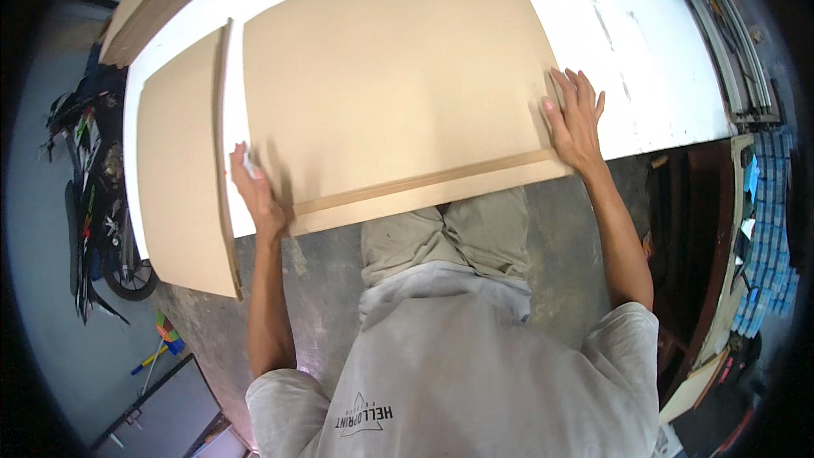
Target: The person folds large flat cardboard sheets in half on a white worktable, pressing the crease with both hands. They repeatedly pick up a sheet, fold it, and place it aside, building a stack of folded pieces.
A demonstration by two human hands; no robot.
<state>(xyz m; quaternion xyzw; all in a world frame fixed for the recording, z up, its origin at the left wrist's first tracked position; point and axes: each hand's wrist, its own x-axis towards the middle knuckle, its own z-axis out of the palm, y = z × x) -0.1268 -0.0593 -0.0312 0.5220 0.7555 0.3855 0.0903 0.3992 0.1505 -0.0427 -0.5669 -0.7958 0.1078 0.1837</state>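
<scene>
A large brown cardboard sheet [398,68] lies flat on the white table before me, with a narrow folded strip [432,187] along its near edge. At the sheet's left edge, near the front corner, is my left hand [259,195]. Its fingers are closed on a small white object [248,163], too small to make out. My right hand [578,123] rests at the sheet's right edge, fingers spread and holding nothing. To the left, a second stack of cardboard [182,153] lies close to my left hand and juts past the table's near edge.
More cardboard [153,4] is piled at the far left of the white table [627,42]. Metal strips [733,51] lie along the table's right side. Bundles in blue [767,229] stand at the right. A bicycle [119,237] is on the floor at the left.
</scene>
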